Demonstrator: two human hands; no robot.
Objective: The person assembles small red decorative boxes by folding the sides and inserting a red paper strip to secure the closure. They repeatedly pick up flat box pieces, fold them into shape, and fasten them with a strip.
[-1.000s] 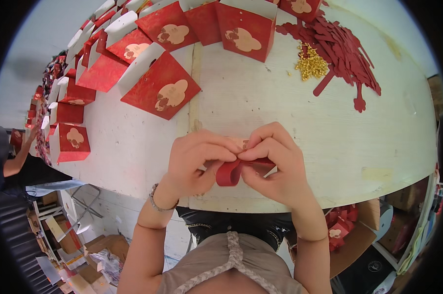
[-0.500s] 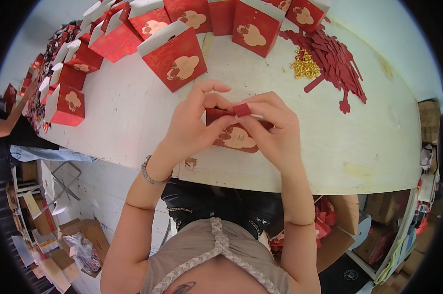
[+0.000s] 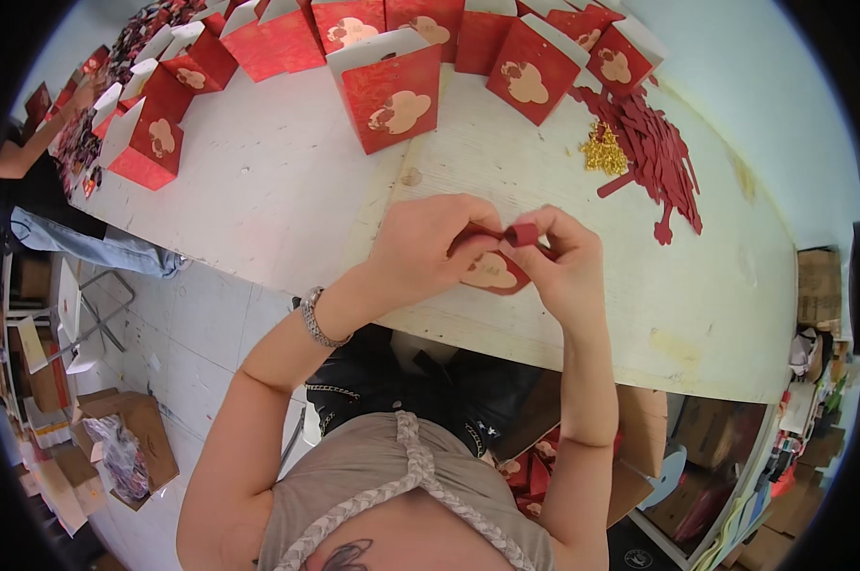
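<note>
My left hand [image 3: 428,252] and my right hand [image 3: 565,262] meet over the near edge of a white table [image 3: 259,190]. Between their fingertips I pinch a small rolled red paper strip [image 3: 521,234]. Under the hands lies a flat red paper piece with a gold emblem [image 3: 492,273], partly hidden by my fingers; both hands touch it. A bracelet circles my left wrist. An upright red gift bag with a gold emblem [image 3: 389,93] stands just beyond my hands.
Several more red gift bags [image 3: 535,67] line the table's far side and left end. A pile of red paper strips [image 3: 654,157] and a small heap of gold trinkets [image 3: 603,150] lie at the right. Cardboard boxes [image 3: 130,443] sit on the floor.
The red strip has been rolled tighter between my fingertips. The flat emblem piece now shows under my hands. The view has shifted, bringing the bags closer.
</note>
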